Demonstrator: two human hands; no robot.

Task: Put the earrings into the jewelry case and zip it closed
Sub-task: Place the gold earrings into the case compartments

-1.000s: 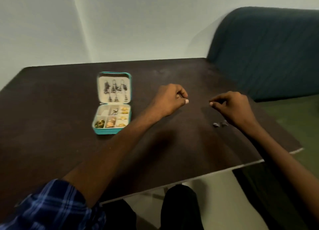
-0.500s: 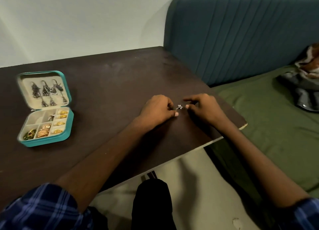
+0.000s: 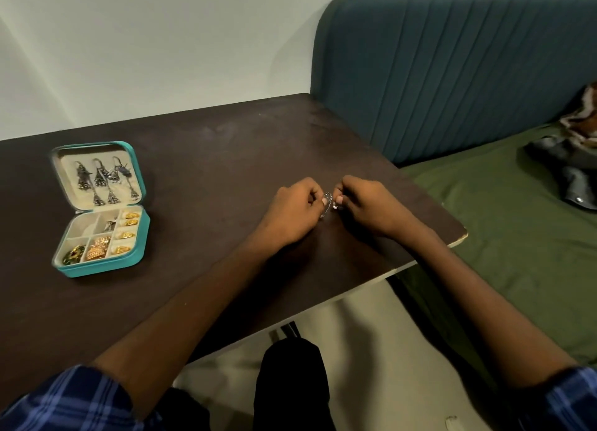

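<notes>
My left hand (image 3: 295, 209) and my right hand (image 3: 368, 206) meet knuckle to knuckle over the right part of the dark brown matte wooden table (image 3: 210, 146), each curled shut with thumb and forefinger pinching the same small silver metal earring (image 3: 327, 201). It is thin and glinting, a curved wire shape hanging between my fingertips; its long axis runs roughly up and down in the head view, from the pinch toward the tabletop. It is too small and blurred to read any finer detail.

Well to the left lies the square teal zip-around jewelry case (image 3: 100, 266), rounded at the corners and smooth on the outside, lying open with a soft cream lining. Its lid tilts back away from me, hinge line running left to right. Dark silver bell-shaped drop earrings (image 3: 103, 180) hang in a row on the lid, hooks up, bells pointing down toward the hinge. The tray below is split into small square and narrow compartments; glossy gold pieces (image 3: 127, 225) fill the right-hand slots, and a coppery domed piece (image 3: 95, 253) sits in the front middle one.

My blue plaid fabric sleeves (image 3: 64, 401) show at the bottom edge.
</notes>
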